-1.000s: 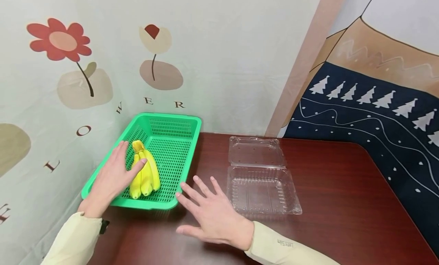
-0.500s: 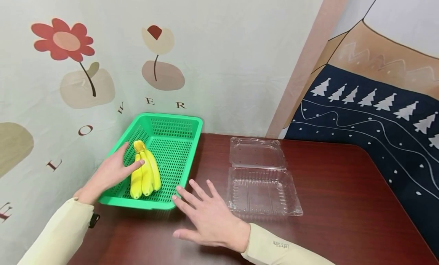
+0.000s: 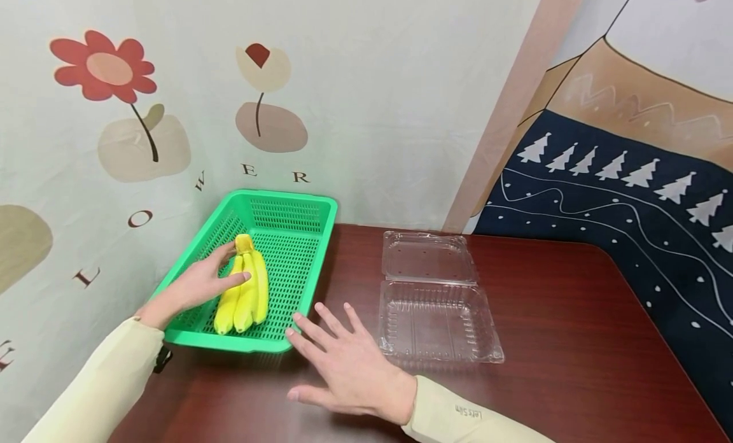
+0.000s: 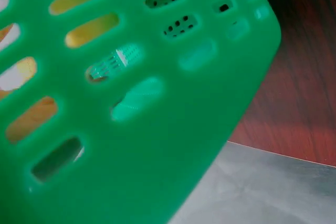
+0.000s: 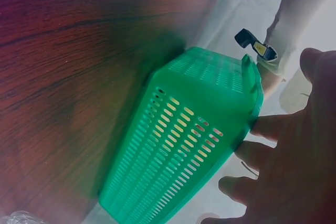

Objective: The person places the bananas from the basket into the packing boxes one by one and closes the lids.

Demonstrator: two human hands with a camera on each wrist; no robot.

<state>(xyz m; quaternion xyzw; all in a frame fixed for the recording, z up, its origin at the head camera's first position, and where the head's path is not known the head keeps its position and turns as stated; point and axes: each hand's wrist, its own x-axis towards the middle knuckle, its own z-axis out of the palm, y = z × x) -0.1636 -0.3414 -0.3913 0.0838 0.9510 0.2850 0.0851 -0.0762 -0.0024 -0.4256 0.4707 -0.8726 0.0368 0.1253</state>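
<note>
Your L grip (image 3: 202,282) is half-closed round the bananas (image 3: 246,296); R grip (image 3: 357,372) is spread, holding nothing; bunch looks light, firm-ish, so you'd best pinch nr the stem (image 3: 244,242)

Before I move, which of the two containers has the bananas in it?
The green basket: the bananas lie inside it, with the left hand at them. The clear box, open on the table, has none.
</note>
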